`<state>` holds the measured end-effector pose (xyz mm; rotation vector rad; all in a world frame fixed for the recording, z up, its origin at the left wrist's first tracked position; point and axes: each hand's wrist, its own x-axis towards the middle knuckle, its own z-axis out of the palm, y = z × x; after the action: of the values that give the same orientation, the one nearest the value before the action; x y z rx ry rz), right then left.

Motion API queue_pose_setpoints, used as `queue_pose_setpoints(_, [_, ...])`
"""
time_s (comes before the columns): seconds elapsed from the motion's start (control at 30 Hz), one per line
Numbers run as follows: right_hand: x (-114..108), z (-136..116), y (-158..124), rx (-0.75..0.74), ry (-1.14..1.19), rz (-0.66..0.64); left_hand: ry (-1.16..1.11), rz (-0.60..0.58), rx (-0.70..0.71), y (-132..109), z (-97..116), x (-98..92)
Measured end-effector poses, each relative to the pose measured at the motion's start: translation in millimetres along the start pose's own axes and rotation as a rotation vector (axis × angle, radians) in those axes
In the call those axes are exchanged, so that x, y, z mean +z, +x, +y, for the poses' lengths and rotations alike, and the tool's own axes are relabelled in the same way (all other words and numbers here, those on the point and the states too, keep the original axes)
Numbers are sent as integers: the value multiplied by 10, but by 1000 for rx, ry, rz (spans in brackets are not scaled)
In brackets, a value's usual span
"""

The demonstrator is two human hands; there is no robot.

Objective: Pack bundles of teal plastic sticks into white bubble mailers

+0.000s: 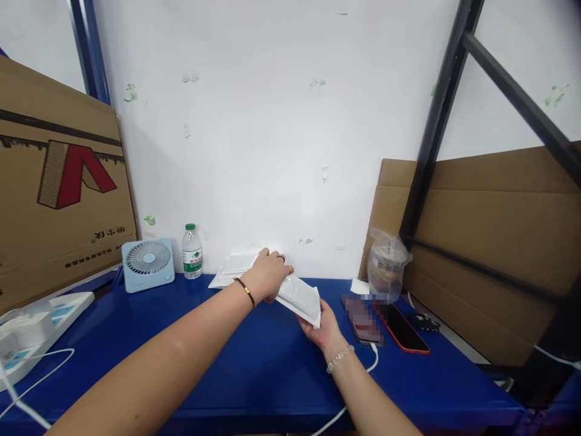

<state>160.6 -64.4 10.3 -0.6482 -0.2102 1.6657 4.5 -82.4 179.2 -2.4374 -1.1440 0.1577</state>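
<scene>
With the white packet (299,298) as the middle of a clock, the right hand (321,328) comes in from about four o'clock. It is half closed, with its thumb at the packet's edge and its fingers under it, maybe so it won't drop. The left hand (273,275) curls over the other end, towards ten o'clock; its fingertips are hidden, so I can't tell if it grips. The packet tips down to the right, over the blue bench (227,369). More white packets (227,274) lie flat past the left hand, maybe kept close to reach. Now count: one packet in hand, a pile I can't count, one bottle (192,257) between nine and ten o'clock, one fan (148,264) near nine, and two phones, one black (361,318) and one red-edged (403,329), between three and four.
</scene>
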Motion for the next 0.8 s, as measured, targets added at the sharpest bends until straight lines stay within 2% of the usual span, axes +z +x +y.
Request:
queue_pose_setpoints(0.17, [-129,46,84,27,-35,64,60,-17,-12,-2,-17,-70])
queue_pose_setpoints(0.27, [-176,64,132,-17,-109,114,64,-39,-7,-19,-61,-135])
queue_pose_setpoints(0.4, [-208,67,194,-289,-610,238,21,-79,-38,-81,-153,-175])
queue_pose_setpoints(0.5, [-273,-23,242,-428,-850,285,-68,-160,-79,-178,-257,-19])
queue_pose_setpoints(0.67, [-403,-278,284,-598,-1139,379,-148,-290,-182,-400,-416,446])
queue_pose_setpoints(0.73, [-416,-304,286,-658,-1258,391,-139,-338,-215,-456,-449,526])
queue_pose_setpoints(0.8, [-405,-263,291,-700,-1358,397,-120,-332,-223,-477,-467,500])
